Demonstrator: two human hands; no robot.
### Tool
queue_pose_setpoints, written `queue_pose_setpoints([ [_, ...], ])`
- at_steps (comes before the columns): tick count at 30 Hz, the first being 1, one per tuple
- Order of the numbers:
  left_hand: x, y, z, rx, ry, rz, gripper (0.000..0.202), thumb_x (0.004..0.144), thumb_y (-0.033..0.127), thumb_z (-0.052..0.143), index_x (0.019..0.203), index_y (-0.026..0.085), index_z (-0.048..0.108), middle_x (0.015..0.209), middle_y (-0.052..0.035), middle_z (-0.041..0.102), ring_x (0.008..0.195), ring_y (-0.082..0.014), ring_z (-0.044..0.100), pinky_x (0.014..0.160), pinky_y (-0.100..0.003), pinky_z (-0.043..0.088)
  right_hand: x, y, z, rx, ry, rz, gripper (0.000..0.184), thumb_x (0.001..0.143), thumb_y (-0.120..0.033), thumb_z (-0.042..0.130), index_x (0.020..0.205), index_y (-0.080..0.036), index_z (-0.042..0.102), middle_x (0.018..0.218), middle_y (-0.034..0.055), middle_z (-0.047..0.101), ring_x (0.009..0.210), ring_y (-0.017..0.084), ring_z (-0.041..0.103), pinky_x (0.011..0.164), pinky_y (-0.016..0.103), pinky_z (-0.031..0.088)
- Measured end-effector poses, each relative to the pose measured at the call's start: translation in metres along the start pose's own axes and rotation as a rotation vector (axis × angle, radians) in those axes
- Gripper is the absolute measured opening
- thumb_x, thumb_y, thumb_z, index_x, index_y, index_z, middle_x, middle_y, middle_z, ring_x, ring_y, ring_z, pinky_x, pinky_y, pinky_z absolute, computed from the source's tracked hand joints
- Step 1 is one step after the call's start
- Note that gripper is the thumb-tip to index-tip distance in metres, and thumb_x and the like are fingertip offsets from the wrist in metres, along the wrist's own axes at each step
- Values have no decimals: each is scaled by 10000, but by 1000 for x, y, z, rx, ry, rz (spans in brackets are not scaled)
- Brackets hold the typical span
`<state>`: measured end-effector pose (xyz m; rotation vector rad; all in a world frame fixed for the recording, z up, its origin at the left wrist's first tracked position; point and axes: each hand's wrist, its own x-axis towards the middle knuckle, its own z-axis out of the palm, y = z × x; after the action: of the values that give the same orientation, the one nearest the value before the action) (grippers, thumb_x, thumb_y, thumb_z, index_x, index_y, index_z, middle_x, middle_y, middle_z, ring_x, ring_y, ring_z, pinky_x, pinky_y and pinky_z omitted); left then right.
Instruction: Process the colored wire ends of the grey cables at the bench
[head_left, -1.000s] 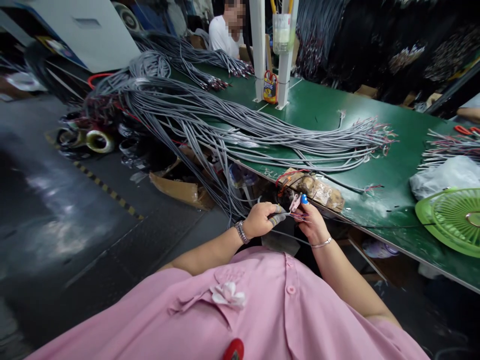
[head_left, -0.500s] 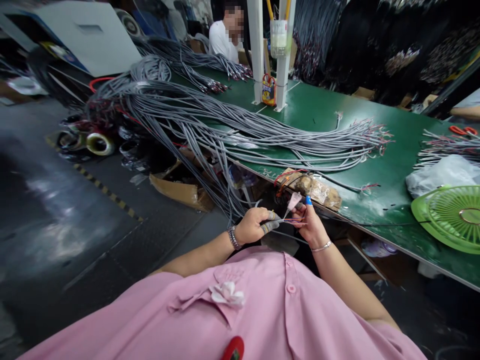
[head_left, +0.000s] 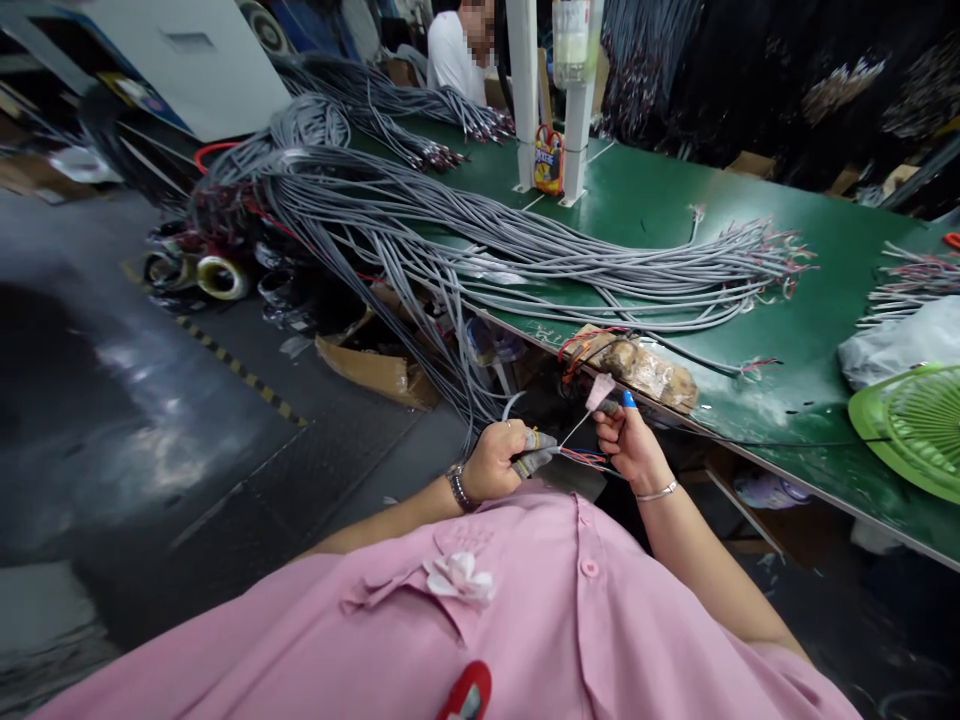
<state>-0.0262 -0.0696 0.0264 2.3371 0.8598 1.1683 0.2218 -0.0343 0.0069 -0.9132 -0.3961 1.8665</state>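
Note:
My left hand [head_left: 501,460], with grey finger cots, is closed on the end of a grey cable [head_left: 525,463] close to my chest. Thin red and coloured wires [head_left: 581,457] fan out from that end toward my right hand [head_left: 634,445]. The right hand pinches one thin wire that ends in a small pink tag [head_left: 600,391]; a blue cot covers its fingertip. Both hands hover just below the near edge of the green table [head_left: 787,340].
A big bundle of grey cables [head_left: 480,250] lies across the table and spills over its left edge to the floor. A plastic-wrapped packet [head_left: 637,365], a green fan grille [head_left: 911,425], a white bag [head_left: 900,340] and white posts [head_left: 521,95] stand on the table. A person in white sits at the far end.
My hands have dropped slightly toward my chest and drawn apart, stretching the thin wire with the pink tag. The view shifted a little to the left.

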Motion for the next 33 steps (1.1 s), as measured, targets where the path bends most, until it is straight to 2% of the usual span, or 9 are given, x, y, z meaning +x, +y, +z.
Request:
queue_pose_setpoints([
  [6,18,8,4,6,72,-50,166,873,274,640,961,167,732,748,-65,725,650,-138,609,631,-261,478,6,-10,14,-46,-66,-36,458,753,-621,702,811,-174,617,737,7,638,423,36,291,325,159,136],
  [10,28,5,14,20,93,-108,184,879,290,633,965,161,731,787,-75,736,679,-145,632,666,-275,502,10,-9,21,-122,-62,-124,386,734,-526,770,770,-173,619,633,-28,556,434,43,307,340,169,186],
  [14,31,-1,23,26,121,-126,186,876,288,639,981,163,729,831,-79,746,714,-154,643,699,-288,511,11,-6,25,-143,-34,-157,404,731,-531,771,732,-163,604,582,-44,487,422,38,286,337,172,154],
  [18,32,-3,28,32,104,-139,195,884,290,629,1008,173,724,868,-73,753,735,-157,646,712,-292,509,11,-6,29,-91,-39,-137,403,718,-527,782,725,-163,607,583,-41,486,426,41,291,333,179,166],
  [24,30,-6,35,66,39,-157,202,894,310,613,983,174,732,824,-68,745,683,-148,624,676,-284,493,10,-7,34,-37,-66,-141,382,733,-520,778,726,-170,628,556,-43,453,446,59,324,344,178,231],
  [27,28,-6,34,50,32,-173,210,898,324,606,980,179,734,823,-66,746,690,-148,633,677,-284,497,10,-4,34,-15,-31,-134,395,720,-532,785,715,-176,613,574,-38,480,456,64,355,347,176,252],
  [29,27,-4,31,26,43,-175,214,900,332,604,976,180,734,827,-67,749,698,-148,641,677,-281,499,10,-1,32,6,-9,-122,417,707,-555,786,720,-182,599,598,-32,522,441,58,351,332,172,218],
  [33,20,1,21,-46,23,-149,222,894,343,611,959,172,737,776,-67,735,664,-138,624,653,-269,485,10,2,20,56,22,-60,476,691,-624,760,731,-189,569,667,-12,613,417,48,357,320,164,202],
])
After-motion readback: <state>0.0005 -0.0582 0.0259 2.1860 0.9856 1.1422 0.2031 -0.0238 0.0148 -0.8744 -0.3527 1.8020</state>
